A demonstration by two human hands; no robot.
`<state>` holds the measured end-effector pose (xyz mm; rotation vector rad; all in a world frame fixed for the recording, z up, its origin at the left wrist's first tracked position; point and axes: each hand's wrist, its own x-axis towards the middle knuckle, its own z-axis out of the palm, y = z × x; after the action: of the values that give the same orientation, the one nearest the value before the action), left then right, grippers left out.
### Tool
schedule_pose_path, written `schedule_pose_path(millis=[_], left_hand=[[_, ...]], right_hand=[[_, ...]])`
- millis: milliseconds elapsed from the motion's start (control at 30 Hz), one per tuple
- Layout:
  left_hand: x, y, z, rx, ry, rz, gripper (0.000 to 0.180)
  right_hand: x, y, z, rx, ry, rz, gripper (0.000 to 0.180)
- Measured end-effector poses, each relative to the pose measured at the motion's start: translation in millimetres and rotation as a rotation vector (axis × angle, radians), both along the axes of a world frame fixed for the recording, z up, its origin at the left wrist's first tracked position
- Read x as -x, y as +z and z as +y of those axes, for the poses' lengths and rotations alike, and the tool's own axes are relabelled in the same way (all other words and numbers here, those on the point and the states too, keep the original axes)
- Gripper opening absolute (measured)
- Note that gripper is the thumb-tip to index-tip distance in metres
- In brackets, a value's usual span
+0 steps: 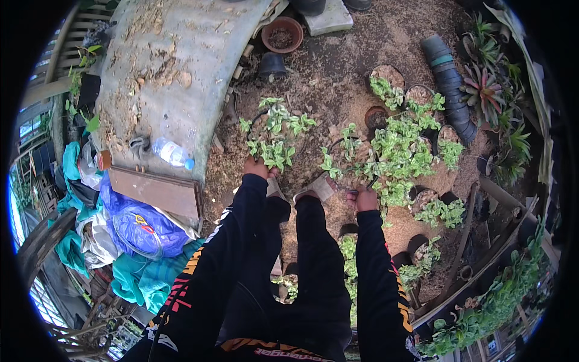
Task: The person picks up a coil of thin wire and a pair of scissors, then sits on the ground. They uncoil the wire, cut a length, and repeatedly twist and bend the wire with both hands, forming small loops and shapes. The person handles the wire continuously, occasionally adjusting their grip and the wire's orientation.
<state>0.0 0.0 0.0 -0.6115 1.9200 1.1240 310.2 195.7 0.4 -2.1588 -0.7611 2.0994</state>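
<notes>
My left hand (256,168) is closed at the near edge of a potted plant (277,158) with green and pale variegated leaves; leaves hide some of its fingers. To the right, my right hand (363,200) has its fingers curled together at the near side of a second leafy potted plant (348,146). What those fingers hold is too small to make out. Both forearms, in long black sleeves, reach up from the lower edge. Between the hands, my feet in light footwear (318,188) stand on the ground.
More variegated potted plants (398,145) crowd the right side. A curved row of nested black pots (449,90) lies beyond them. At left are a grey sheet (163,78), a plastic bottle (171,152), a brown board (154,192) and a blue bag (142,226). A terracotta pot (282,34) stands far off.
</notes>
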Motion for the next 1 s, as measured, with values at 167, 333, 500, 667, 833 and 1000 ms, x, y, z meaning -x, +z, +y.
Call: schedule_pose_path(millis=[167,333,500,667,833,1000], left_hand=[[-19.0,-11.5,-57.8,-0.085,-0.019,0.051,0.02],[-26.8,4.4,-108.9,-0.037,-0.094,0.057,0.032],[-33.3,-40.2,-149.0,-0.058,-0.063,0.061,0.031],[8.7,-131.0,-152.8,-0.178,-0.256,0.036,0.025],[27.2,-196.8,-167.9,-0.114,-0.686,0.313,0.038],[-14.3,-270.8,-177.5,-0.325,-0.138,0.252,0.038]], right_hand=[[-31.8,16.3,1.4,-0.049,0.139,-0.044,0.023],[-22.3,36.5,-6.7,-0.093,0.043,-0.006,0.021],[10.9,-14.6,-15.9,-0.143,-0.048,0.055,0.022],[54.6,-115.2,-2.2,-0.095,0.213,0.115,0.021],[68.4,-152.5,-18.6,-0.198,0.316,0.12,0.02],[88.4,-185.2,-33.3,-0.127,0.081,0.194,0.02]])
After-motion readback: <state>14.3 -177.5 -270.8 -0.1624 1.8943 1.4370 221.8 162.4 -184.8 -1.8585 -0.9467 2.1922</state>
